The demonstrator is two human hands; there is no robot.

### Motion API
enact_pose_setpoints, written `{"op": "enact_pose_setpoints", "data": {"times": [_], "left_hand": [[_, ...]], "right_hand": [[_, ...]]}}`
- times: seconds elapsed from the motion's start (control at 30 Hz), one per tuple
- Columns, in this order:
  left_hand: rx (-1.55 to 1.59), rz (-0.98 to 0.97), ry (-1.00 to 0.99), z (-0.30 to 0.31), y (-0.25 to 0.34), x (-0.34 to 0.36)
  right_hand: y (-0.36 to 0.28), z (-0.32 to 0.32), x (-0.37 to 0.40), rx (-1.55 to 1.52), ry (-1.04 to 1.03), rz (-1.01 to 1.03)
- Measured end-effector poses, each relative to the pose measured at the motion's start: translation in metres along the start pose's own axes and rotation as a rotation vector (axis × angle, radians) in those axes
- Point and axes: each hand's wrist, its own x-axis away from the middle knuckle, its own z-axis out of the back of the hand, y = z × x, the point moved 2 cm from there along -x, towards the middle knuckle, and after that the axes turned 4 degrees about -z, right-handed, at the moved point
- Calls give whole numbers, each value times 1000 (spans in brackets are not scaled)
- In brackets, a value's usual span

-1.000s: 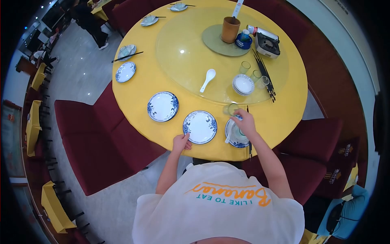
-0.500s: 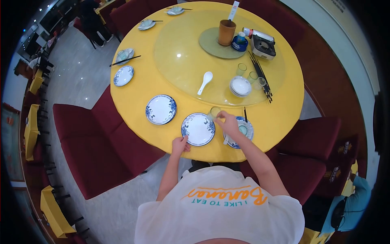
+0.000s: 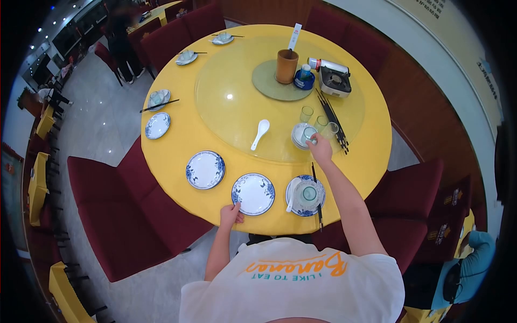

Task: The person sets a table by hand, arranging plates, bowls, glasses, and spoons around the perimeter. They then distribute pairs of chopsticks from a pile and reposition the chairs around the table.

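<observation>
My right hand (image 3: 321, 149) reaches out over the glass turntable (image 3: 237, 86) and is closed on a small clear glass (image 3: 309, 133). It holds the glass right at a stack of white bowls (image 3: 298, 135). My left hand (image 3: 231, 214) rests at the near edge of the yellow round table (image 3: 177, 145), fingertips touching the rim of an empty blue-patterned plate (image 3: 253, 194). To the right, a second patterned plate (image 3: 305, 195) holds a small bowl and a white spoon, with black chopsticks lying beside it.
Another patterned plate (image 3: 205, 169) and a smaller one (image 3: 158, 125) lie to the left. On the turntable are a white spoon (image 3: 260, 134), three glasses (image 3: 321, 123), black chopsticks (image 3: 329, 119), a brown holder (image 3: 287, 65) and a gas stove (image 3: 334, 81). Red chairs (image 3: 124, 210) ring the table.
My right hand lifted a glass from beside the right plate, carried it left, then stretched forward to the bowl stack on the turntable. My left hand stayed at the middle plate's rim.
</observation>
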Motion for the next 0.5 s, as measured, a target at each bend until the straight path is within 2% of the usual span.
{"op": "enact_pose_setpoints", "data": {"times": [0.2, 0.4, 0.5], "left_hand": [[5, -4, 9, 0, 0, 1], [-3, 16, 27, -2, 3, 1], [-15, 15, 31, -2, 5, 2]], "right_hand": [[-8, 3, -2, 84, -58, -6], [-7, -6, -5, 129, 73, 131], [-7, -9, -11, 163, -42, 43]]}}
